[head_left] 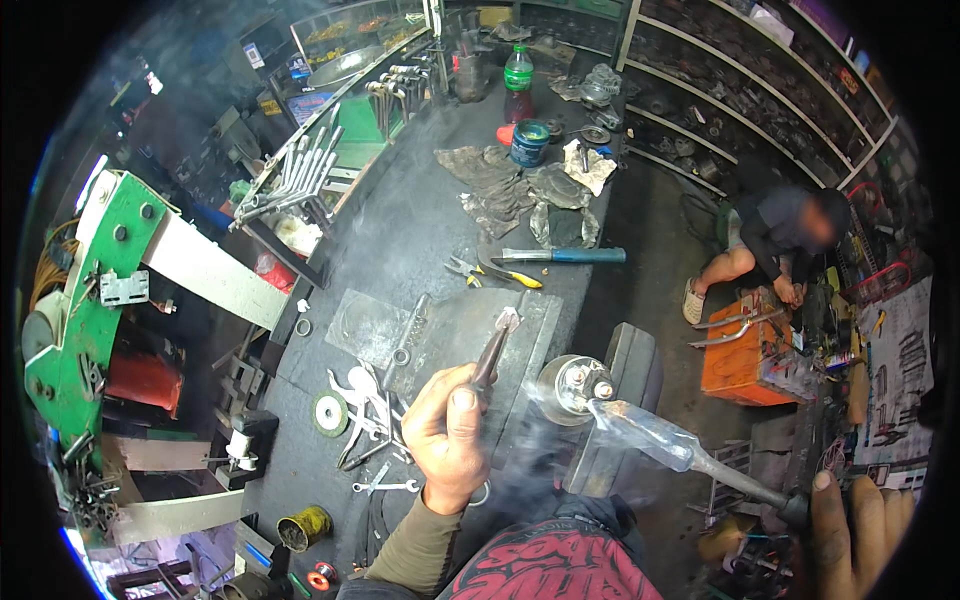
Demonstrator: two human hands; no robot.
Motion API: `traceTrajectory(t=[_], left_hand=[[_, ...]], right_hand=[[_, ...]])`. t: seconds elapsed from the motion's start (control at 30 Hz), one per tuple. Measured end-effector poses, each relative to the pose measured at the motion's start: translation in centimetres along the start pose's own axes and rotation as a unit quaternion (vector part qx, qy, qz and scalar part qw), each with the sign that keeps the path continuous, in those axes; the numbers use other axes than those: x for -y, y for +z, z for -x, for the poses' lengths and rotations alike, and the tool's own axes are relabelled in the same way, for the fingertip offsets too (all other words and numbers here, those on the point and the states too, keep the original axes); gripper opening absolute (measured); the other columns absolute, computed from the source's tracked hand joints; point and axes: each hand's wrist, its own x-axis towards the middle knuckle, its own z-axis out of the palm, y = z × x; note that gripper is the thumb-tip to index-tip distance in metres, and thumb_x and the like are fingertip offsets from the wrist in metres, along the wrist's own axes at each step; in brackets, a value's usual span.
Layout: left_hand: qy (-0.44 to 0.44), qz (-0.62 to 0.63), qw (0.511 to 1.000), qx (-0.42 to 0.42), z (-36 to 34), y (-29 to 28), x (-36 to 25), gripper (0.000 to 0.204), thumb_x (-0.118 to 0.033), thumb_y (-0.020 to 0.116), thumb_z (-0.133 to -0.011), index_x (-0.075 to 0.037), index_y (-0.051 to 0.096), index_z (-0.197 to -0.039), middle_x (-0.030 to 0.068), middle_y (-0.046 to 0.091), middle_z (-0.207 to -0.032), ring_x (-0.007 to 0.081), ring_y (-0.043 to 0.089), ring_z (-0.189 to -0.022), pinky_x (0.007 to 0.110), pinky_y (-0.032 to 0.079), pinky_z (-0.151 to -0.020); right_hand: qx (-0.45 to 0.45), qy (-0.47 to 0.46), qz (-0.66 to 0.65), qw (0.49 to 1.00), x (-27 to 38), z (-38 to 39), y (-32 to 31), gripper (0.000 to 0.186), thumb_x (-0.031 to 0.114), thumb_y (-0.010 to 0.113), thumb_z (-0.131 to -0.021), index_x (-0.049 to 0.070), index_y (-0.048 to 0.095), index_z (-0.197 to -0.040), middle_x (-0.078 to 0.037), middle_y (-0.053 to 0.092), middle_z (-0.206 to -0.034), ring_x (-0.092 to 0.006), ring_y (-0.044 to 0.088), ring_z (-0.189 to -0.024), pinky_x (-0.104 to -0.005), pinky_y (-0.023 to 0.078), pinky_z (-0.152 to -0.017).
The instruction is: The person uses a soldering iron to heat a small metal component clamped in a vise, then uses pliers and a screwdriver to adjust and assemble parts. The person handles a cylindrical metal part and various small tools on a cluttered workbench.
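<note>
My left hand is closed around a slender dark metal tool, its pale flattened tip pointing up and away over the bench. At the right edge my right hand, partly cut off, grips the dark handle end of a large soldering iron. The iron slants up to the left, and its flat tip reaches the near side of a round metal part with copper-coloured studs on top. That part sits against the grey bench vise; whether the tip touches it I cannot tell. Pale smoke drifts around them.
On the bench lie a blue-handled hammer, pliers, locking pliers, a wrench and rags. A bottle stands farther back. Another person crouches at right beside an orange box.
</note>
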Motion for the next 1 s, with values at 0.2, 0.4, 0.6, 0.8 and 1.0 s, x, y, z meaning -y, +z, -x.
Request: traceTrajectory(t=[0.2,0.4,0.6,0.8,1.0], left_hand=[[-0.014,0.019,1.000,-0.010,0.2,0.2,0.6,0.050,-0.041,0.057,-0.107,0.007,0.070,-0.104,0.0061,0.067,-0.085,0.0099,0.056,-0.069,0.024,0.041,-0.059],[-0.018,0.022,0.999,-0.016,0.3,0.1,0.6,0.046,-0.037,0.059,-0.106,0.007,0.071,-0.105,0.0075,0.067,-0.085,0.0109,0.057,-0.069,0.025,0.043,-0.062],[-0.015,0.028,0.999,0.007,0.0,-0.1,0.4,0.047,-0.038,0.058,-0.107,0.007,0.071,-0.104,0.0075,0.066,-0.085,0.0108,0.057,-0.069,0.025,0.043,-0.062],[-0.025,0.039,0.999,0.001,0.1,-0.1,0.2,0.041,-0.031,0.061,-0.105,0.008,0.073,-0.105,0.0068,0.065,-0.083,0.0110,0.056,-0.070,0.026,0.043,-0.064],[-0.010,0.051,0.999,-0.014,0.2,0.1,0.6,0.042,-0.032,0.062,-0.105,0.008,0.073,-0.108,0.0070,0.065,-0.084,0.0111,0.056,-0.069,0.026,0.043,-0.063]], right_hand=[[0.001,0.008,-0.029,1.000,0.1,0.3,0.3,0.030,0.006,0.070,-0.095,0.000,0.072,-0.124,-0.017,0.071,-0.099,-0.0270,0.064,-0.066,-0.0376,0.046,-0.056],[-0.022,0.024,-0.019,0.999,0.6,-0.1,0.9,0.030,0.003,0.069,-0.093,0.003,0.074,-0.122,-0.017,0.070,-0.097,-0.0256,0.062,-0.064,-0.0367,0.045,-0.054],[-0.016,0.013,-0.015,1.000,0.7,-0.8,0.8,0.027,0.008,0.075,-0.093,0.003,0.075,-0.120,-0.017,0.070,-0.095,-0.0251,0.060,-0.063,-0.0359,0.044,-0.053],[0.000,0.012,-0.013,1.000,1.0,-1.0,0.4,0.029,0.011,0.075,-0.095,0.002,0.074,-0.122,-0.018,0.070,-0.095,-0.0254,0.060,-0.062,-0.0361,0.043,-0.053],[0.009,-0.021,-0.011,1.000,0.1,-1.5,0.2,0.032,0.012,0.075,-0.093,0.001,0.073,-0.123,-0.016,0.069,-0.094,-0.0258,0.061,-0.065,-0.0367,0.043,-0.055]])
